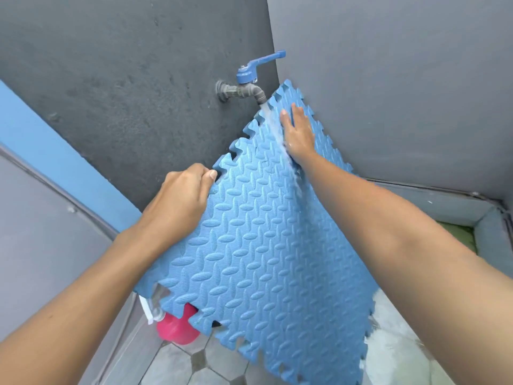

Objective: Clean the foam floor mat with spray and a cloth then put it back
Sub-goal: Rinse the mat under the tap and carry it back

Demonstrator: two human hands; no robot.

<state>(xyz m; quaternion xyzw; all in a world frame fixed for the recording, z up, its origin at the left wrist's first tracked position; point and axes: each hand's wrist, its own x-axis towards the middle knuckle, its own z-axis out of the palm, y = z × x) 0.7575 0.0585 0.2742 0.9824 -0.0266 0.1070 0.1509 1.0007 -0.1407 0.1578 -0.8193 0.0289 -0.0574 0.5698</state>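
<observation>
A square blue foam floor mat with jigsaw-toothed interlocking edges is held up off the ground in a corner, tilted so that its top corner leans toward the paler grey wall and its lower edge hangs above the grey tiled floor. Its face is embossed all over with short raised oval bars set in a crisscross pattern; the blue is even across the sheet; the teeth along the upper left edge stand out sharply against the dark grey rough wall.

A grey plastic tap with a blue lever handle juts from the dark wall just above the mat's top corner; a stream of water runs from its spout onto the mat and slides down the surface in a pale streak.

The left hand grips the mat's left edge near an upper corner, fingers curled over the back and the thumb pressed on the front beside a tooth. The right hand lies flat on the upper part of the mat, fingers straight and together, holding nothing, its inner edge touching the running water.

Below the mat's lower left corner a pink plastic spray bottle with a white trigger head stands on the floor, partly hidden by the foam.
</observation>
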